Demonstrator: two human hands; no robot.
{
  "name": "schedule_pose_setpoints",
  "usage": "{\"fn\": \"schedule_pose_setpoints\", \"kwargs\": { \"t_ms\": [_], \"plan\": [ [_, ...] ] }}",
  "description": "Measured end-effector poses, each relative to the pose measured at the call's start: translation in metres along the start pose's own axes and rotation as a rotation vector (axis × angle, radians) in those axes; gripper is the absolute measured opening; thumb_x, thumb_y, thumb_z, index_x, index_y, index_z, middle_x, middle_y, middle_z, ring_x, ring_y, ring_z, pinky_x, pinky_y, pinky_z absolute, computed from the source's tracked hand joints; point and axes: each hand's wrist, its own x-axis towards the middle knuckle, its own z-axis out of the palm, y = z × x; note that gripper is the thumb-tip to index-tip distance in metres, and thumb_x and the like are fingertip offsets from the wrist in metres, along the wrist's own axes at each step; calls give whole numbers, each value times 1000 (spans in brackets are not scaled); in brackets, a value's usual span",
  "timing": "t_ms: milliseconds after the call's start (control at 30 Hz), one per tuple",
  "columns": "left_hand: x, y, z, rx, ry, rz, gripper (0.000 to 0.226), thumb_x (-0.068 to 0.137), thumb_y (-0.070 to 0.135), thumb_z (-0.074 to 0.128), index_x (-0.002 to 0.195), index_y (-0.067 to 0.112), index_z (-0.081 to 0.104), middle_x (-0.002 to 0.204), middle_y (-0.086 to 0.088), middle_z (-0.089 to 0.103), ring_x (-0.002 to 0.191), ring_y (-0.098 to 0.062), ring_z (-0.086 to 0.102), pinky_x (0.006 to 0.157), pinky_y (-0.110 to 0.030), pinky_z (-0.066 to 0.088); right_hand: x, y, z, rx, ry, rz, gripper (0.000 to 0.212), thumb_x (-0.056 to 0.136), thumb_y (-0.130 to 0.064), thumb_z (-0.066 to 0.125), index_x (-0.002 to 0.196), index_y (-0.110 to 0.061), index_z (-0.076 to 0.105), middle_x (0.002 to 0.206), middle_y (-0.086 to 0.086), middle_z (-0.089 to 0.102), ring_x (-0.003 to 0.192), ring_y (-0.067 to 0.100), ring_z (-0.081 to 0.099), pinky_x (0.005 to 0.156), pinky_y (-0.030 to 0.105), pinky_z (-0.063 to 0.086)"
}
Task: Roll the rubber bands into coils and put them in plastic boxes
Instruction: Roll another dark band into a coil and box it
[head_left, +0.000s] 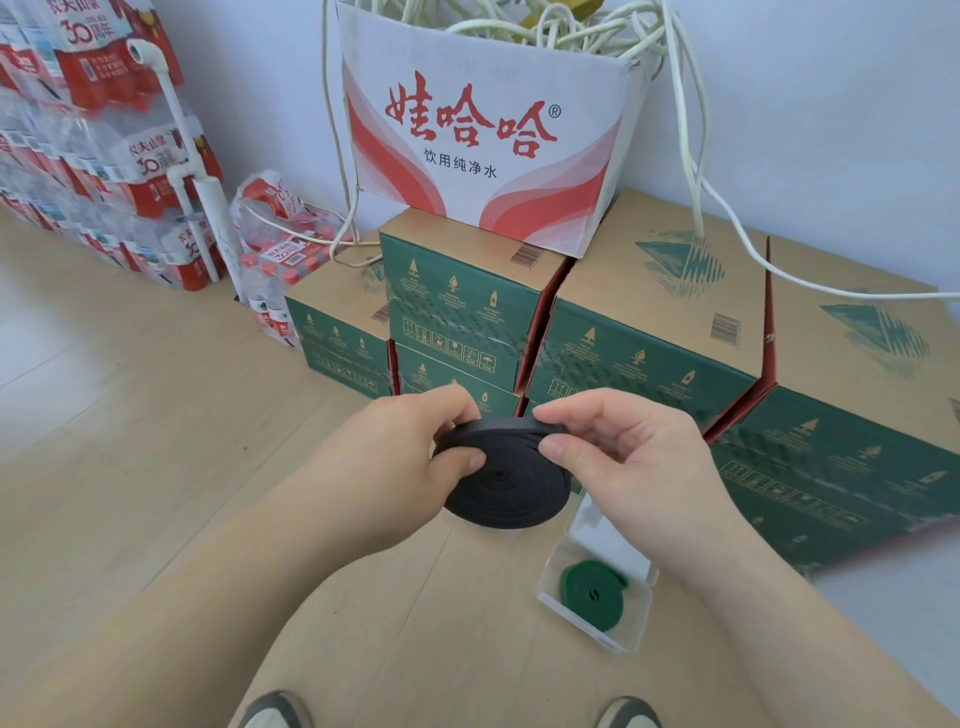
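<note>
Stretching wide left of the plastic box (638, 621), wooden floor (156, 415). Up-left of the box, the left hand (415, 457) pinches the black coil (506, 483) at its left rim; the right hand (623, 467) pinches the right rim. A green coil (592, 587) lies inside the box, green cartons (649, 364) stacked behind it.

We see a black rubber band coil (501, 483). Right below it, a green coil (592, 584) sits in a white plastic box (632, 622). Behind it are green-and-brown cartons (649, 332) and a white carton (467, 176) with red waves.
</note>
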Motion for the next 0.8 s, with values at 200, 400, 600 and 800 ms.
{"fn": "schedule_pose_setpoints", "kwargs": {
  "t_ms": [200,400,600,800],
  "plan": [
    [1,-6,-1,-87,-61,-23,3,100,33,61,98,35,59,90,18,67,74,-3,60,63,-21,42,-1,-1,-7,39,-9,32,20,84,-2,79,87,-21,80,83,-3,80,81,15,77,81,35,61],
    [2,-4,0,-87,-50,-37,2,101,33,59,100,33,58,91,15,66,73,-5,59,60,-20,40,-3,0,-8,-30,15,1,26,88,-4,77,88,-29,81,84,-9,80,81,12,77,83,33,60],
    [1,-4,1,-134,-66,-38,2,101,32,60,99,32,59,87,15,65,73,-6,61,61,-20,45,-4,2,-10,-109,-8,-27,27,90,-5,74,92,-31,80,85,-14,79,81,6,74,75,19,57],
    [1,-6,2,-198,-63,-40,2,100,32,61,99,33,60,90,12,67,78,-12,65,76,-39,61,-5,0,-9,-61,10,-2,23,85,-7,80,87,-31,81,81,-12,79,79,7,75,73,21,58]
  ]
}}
